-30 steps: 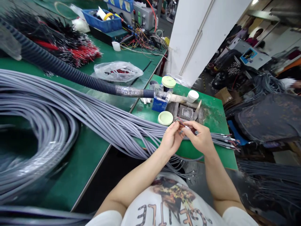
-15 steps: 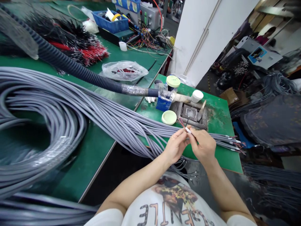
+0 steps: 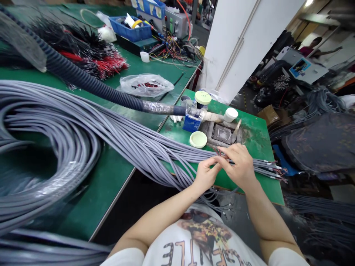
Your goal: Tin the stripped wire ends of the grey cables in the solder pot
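Note:
My left hand [image 3: 207,171] and my right hand [image 3: 239,165] meet above the green board, fingertips pinched together around a cable end. Thin red and dark wires [image 3: 217,150] fan out of that end, just past the fingertips. My fingers cover the cable's sheath. Beneath and behind my hands runs a thick bundle of grey cables [image 3: 155,147], and its stripped ends [image 3: 279,170] with white bands and reddish wires lie to the right. Just beyond my hands sits a small square solder pot [image 3: 222,133], with a pale flat tool [image 3: 236,131] leaning over its right side.
A ribbed hose [image 3: 111,90] crosses the bench to a blue box [image 3: 192,122]. Nearby are a pale green lid [image 3: 198,139], a white cup [image 3: 230,114] and a lidded jar [image 3: 203,98]. Cable coils [image 3: 50,122] fill the left. A person [image 3: 307,48] is far off at right.
My hands have drawn closer together, and my right fingers now reach over the wire end. The white sleeve seen between them before is now covered. The wires are more bunched and spread.

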Available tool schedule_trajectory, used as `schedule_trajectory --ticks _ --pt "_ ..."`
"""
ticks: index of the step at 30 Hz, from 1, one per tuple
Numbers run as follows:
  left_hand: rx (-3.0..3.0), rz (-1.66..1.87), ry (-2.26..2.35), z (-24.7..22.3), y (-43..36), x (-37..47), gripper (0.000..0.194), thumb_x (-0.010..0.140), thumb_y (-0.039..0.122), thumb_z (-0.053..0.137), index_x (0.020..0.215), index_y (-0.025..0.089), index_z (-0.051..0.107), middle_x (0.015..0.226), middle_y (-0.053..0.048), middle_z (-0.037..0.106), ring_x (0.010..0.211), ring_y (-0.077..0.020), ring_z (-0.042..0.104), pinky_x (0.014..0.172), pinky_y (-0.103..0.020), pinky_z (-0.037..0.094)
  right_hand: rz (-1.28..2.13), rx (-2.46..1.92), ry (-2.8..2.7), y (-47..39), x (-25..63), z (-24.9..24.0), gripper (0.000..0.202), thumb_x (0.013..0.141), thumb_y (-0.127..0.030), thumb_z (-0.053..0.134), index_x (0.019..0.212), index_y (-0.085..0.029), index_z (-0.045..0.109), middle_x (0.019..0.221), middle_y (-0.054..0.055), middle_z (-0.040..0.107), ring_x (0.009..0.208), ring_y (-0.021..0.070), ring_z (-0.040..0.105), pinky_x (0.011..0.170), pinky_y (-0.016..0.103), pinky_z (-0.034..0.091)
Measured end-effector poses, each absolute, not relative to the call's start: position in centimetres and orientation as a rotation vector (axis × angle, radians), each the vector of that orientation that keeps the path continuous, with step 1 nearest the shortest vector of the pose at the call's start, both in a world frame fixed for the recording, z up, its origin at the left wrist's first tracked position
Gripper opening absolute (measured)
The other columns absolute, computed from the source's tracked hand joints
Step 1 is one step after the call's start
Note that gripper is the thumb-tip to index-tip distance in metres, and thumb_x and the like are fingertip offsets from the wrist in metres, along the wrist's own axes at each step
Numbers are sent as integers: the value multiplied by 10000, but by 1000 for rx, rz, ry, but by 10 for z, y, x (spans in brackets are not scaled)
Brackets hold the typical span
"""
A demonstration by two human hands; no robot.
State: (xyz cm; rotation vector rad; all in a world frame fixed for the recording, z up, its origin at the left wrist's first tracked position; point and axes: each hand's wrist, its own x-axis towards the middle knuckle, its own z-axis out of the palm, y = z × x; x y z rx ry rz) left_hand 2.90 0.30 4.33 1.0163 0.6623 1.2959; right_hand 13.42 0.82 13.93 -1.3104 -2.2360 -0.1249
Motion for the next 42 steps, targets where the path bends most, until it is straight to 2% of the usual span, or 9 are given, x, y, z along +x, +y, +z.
schedule_trajectory --ticks 4,11,15,20,22,28,35,37,42 --pt "1146 1325 721 41 1 26 267 843 354 625 979 158 746 893 -71 716 869 -201 631 816 -301 483 173 -1320 -2135 14 131 138 130 864 -223 602 809 -179 711 704 23 637 688 153 565 657 304 417" --pt "1195 1303 763 42 6 21 236 835 350 640 926 165 755 854 -64 718 799 -173 627 764 -270 479 472 -1276 -1558 23 135 134 162 797 -181 630 663 -189 719 575 -10 555 550 118 501 525 266 355" --pt "1068 1258 779 32 4 23 245 817 368 658 900 160 757 871 -79 733 835 -199 652 804 -295 493 345 -1072 -1292 23 150 142 178 795 -166 606 664 -216 716 543 -25 519 547 120 469 546 270 351" --pt "1122 1278 817 26 3 25 223 804 363 674 877 168 755 802 -56 706 768 -169 610 751 -282 476 302 -1385 -1810 11 153 130 47 779 -235 689 762 -193 701 648 -8 579 617 134 521 621 291 401" --pt "1175 1320 837 28 3 25 199 807 347 671 829 167 751 735 -40 665 716 -149 568 704 -270 458 192 -1429 -1909 8 148 120 79 766 -258 709 791 -190 679 650 -13 563 628 137 517 661 304 413" --pt "1282 1390 869 31 4 25 137 796 297 681 796 173 740 688 -25 598 703 -145 514 678 -275 435 128 -1374 -1893 9 136 110 115 832 -195 594 718 -189 607 679 -3 573 648 134 506 668 302 403" --pt "1355 1399 841 29 4 25 125 803 304 680 779 198 742 700 -24 644 724 -150 528 703 -281 441 954 -1158 -1386 10 129 106 190 751 -136 572 571 -187 605 559 -21 513 545 116 447 547 277 350" --pt "1345 1370 845 26 3 25 128 797 309 686 798 197 748 722 -33 670 740 -156 544 723 -288 450 1055 -1002 -1265 10 130 115 184 711 -114 560 549 -190 605 519 -26 474 535 116 431 544 277 348" --pt "1182 1249 868 21 1 23 195 826 332 649 855 171 757 846 -74 719 830 -179 597 806 -307 468 753 -867 -1259 12 155 140 143 734 -173 583 612 -207 651 527 -27 463 531 116 437 565 289 380"
